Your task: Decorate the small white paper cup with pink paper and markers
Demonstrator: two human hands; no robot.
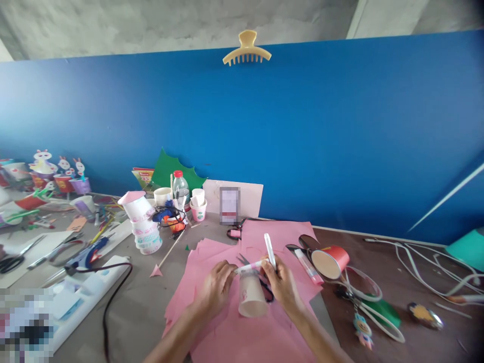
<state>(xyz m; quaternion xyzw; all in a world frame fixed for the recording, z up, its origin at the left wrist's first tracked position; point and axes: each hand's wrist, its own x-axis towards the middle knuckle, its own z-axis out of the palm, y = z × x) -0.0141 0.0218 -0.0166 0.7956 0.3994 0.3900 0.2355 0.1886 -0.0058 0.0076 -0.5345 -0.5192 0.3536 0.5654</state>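
Note:
My left hand point(217, 286) pinches one end of a narrow white strip with pink marks point(247, 267). At the strip's other end is my right hand point(280, 282), closed around a white pen point(269, 249) that points up. I cannot tell whether the strip is paper or something stiffer. Just below the strip, between my hands, a white paper cup point(252, 298) with a faint pink print lies on pink paper sheets point(223, 330). Black-handled scissors point(269, 292) lie partly hidden behind the cup and my right hand.
Right: a red paper cup point(330, 262), a pink-and-white marker point(310, 267), white cables point(416, 257). Left: a stack of decorated cups point(143, 222), a glue gun point(88, 252), a power strip point(86, 297). Behind stand a bottle point(180, 189), a phone point(230, 205) and a blue partition point(302, 126).

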